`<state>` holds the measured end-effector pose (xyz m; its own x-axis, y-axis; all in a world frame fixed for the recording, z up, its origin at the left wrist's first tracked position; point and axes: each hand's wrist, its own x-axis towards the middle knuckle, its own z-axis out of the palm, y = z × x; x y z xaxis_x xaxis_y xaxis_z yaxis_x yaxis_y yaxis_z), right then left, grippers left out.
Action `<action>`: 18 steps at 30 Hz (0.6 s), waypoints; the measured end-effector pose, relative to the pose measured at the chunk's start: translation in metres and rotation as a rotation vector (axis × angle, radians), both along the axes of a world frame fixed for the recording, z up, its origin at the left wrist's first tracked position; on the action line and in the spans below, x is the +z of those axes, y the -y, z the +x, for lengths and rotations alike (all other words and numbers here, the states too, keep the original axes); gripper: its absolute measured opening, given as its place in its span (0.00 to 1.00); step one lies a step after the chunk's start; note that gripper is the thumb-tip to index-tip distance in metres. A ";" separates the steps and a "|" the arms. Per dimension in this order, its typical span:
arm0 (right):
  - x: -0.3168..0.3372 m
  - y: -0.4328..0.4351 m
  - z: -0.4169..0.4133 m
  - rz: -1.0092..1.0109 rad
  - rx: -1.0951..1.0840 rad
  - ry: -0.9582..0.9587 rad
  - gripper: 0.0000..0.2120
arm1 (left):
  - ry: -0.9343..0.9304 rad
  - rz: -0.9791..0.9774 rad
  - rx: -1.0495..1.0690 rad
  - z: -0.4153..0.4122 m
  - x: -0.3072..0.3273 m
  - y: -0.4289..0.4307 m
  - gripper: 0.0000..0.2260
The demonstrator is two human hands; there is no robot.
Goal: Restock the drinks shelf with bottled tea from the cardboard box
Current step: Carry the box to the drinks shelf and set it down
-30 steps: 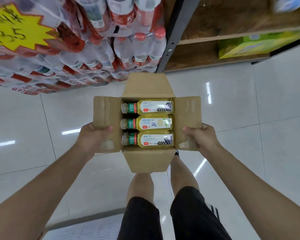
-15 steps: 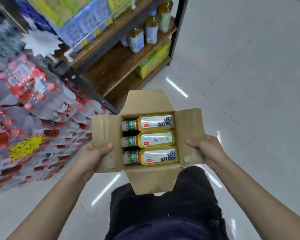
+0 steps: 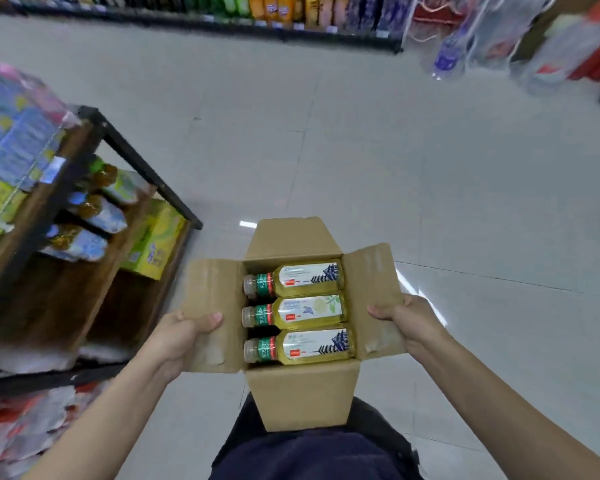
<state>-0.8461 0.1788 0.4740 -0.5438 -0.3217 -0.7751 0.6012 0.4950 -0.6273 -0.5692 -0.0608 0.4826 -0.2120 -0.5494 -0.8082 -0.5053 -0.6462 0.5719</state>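
Observation:
I carry an open cardboard box [image 3: 302, 396] in front of my waist, all flaps folded out. Three tea bottles lie side by side in it, caps to the left: a far bottle [image 3: 305, 279], a middle bottle [image 3: 309, 310] and a near bottle [image 3: 314, 346], all with yellow-green tea and white labels. My left hand [image 3: 179, 337] grips the left flap with the thumb on top. My right hand [image 3: 404, 322] grips the right flap the same way. The wooden drinks shelf [image 3: 66, 285] with a black metal frame stands to my left, holding several tea bottles [image 3: 97, 211].
A yellow-green carton [image 3: 155, 242] sits low on the shelf, with blue and yellow packs [image 3: 11, 147] on top. Wrapped water packs [image 3: 18, 434] lie at the lower left. Pale tiled floor stretches ahead to a far aisle of goods [image 3: 257, 8] and hanging bags at top right.
My view has swung right and up, from the water packs and shelf to the open aisle. The shelf now sits further left. Both hands keep the same grip on the box.

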 end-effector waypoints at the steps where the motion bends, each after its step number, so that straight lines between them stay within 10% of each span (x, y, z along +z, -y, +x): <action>1: 0.002 -0.013 -0.021 0.005 -0.041 -0.004 0.10 | 0.000 0.009 -0.033 -0.034 0.002 -0.003 0.20; 18: 0.033 -0.213 -0.408 0.114 -0.736 -0.070 0.10 | -0.039 -0.004 -0.775 -0.657 0.009 -0.099 0.15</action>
